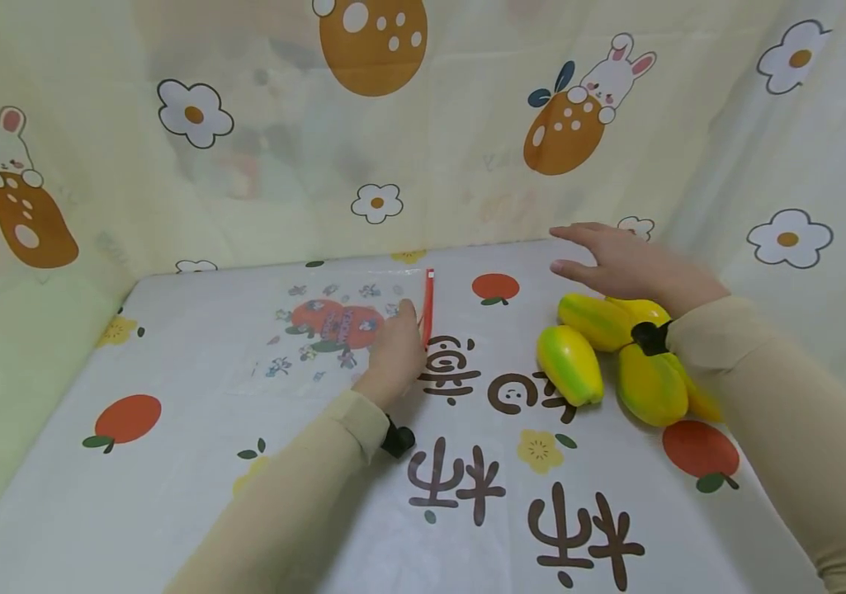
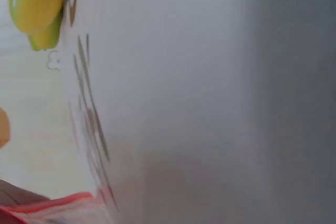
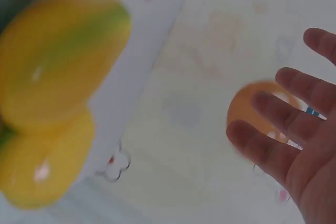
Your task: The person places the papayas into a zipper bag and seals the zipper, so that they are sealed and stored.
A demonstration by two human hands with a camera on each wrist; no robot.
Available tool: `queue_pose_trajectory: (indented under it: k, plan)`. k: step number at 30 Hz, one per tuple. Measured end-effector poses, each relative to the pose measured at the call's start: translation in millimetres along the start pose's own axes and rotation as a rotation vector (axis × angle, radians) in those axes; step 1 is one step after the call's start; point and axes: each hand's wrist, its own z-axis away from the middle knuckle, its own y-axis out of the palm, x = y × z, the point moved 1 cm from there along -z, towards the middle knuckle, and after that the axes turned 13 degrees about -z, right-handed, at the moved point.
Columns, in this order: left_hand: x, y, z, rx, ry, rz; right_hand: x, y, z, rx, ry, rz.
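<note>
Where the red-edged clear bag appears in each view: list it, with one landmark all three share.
Head: clear bag left of centre, left hand at its red edge.
Left wrist: bottom-left corner, only part showing.
Right wrist: not in it.
Shared landmark: yellow-green fruits, at right, top left and left respectively.

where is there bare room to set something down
The tablecloth is bare left of the clear zip bag, between bag and papayas, and between the sleeves. Crowded: the papaya cluster by the right hand, and the bag's red edge at the left hand.
</note>
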Motion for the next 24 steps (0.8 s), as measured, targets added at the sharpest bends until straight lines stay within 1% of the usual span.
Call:
queue_pose_trajectory:
  k: [2, 4, 8, 9, 10, 12, 15, 18, 20, 22, 24]
  plan:
    - [1.1, -0.6, 2.2, -0.043, 0.024, -0.017, 17.0, 9.4, -6.7, 0.027, -0.033, -0.023]
    - [1.0, -1.4, 5.4, -0.082, 0.049, -0.064, 34.4, 22.2, -15.0, 0.052, -0.075, -0.042]
    - [0.1, -4.9, 14.8, -0.117, 0.053, -0.133, 65.8, 55.1, -37.2, 0.117, -0.134, -0.090]
    - [0.2, -5.6, 17.2, -0.122, 0.051, -0.137, 72.2, 64.0, -43.4, 0.131, -0.147, -0.098]
    - [0.3, -6.3, 19.5, -0.117, 0.046, -0.129, 77.3, 72.7, -49.2, 0.144, -0.153, -0.119]
    - [0.9, -7.2, 23.9, -0.131, 0.046, -0.107, 85.7, 88.9, -59.4, 0.158, -0.173, -0.171]
    - [1.2, -7.3, 29.5, -0.148, 0.057, -0.072, 93.2, 110.3, -70.6, 0.142, -0.188, -0.247]
    - [1.6, -6.6, 34.2, -0.173, 0.070, -0.049, 97.3, 126.5, -77.5, 0.104, -0.158, -0.312]
    - [2.3, -7.2, 37.1, -0.190, 0.063, -0.030, 98.3, 134.5, -81.2, 0.077, -0.113, -0.349]
    - [3.0, -8.5, 39.8, -0.203, 0.039, 0.006, 98.1, 140.1, -83.6, 0.050, -0.066, -0.382]
    - [3.3, -10.8, 43.0, -0.221, 0.011, 0.034, 96.2, 144.2, -85.9, 0.026, -0.038, -0.397]
